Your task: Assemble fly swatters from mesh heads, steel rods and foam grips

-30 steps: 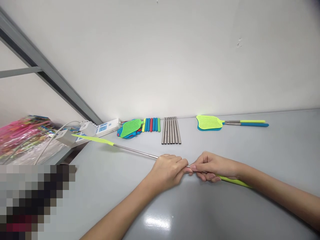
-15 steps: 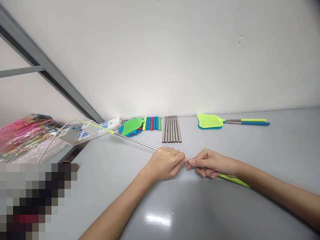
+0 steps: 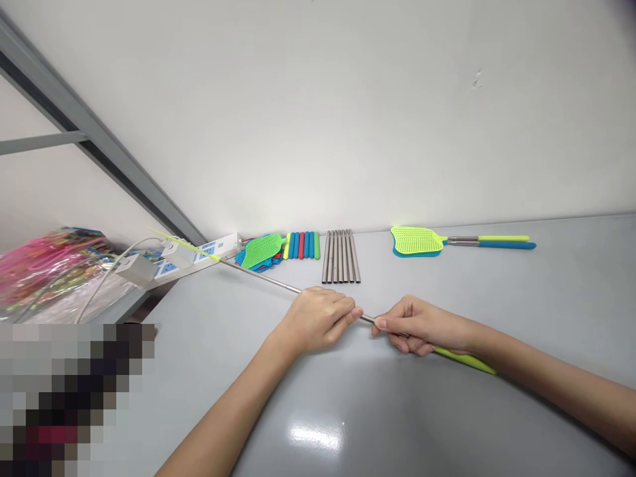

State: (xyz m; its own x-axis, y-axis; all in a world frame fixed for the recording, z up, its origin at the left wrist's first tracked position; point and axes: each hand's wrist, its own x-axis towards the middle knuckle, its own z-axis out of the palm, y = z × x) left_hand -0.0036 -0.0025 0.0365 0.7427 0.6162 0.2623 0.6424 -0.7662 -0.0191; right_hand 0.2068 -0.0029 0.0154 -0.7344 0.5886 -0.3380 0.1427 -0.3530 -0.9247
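Note:
Both hands hold one extended telescopic fly swatter [image 3: 261, 277], its metal rod slanting across the table. My left hand [image 3: 322, 319] is wrapped round the rod toward the swatter's head. My right hand [image 3: 415, 326] grips the rod near the yellow-green handle [image 3: 466, 360], which shows below the wrist. A short stretch of bare rod lies between the two hands. The yellow-green head [image 3: 183, 244], seen nearly edge-on, reaches over the power strip at the left.
Along the wall lie a pile of swatter heads [image 3: 262, 252], a row of coloured handle grips [image 3: 303, 245], several metal rods [image 3: 340, 258] and two fly swatters [image 3: 420, 241]. A power strip [image 3: 226, 246] with plugged-in adapters and plastic-wrapped items [image 3: 54, 271] are on the left.
My left hand has slid a little left with the swatter's head end, baring more rod between the hands. My right hand stays nearly still.

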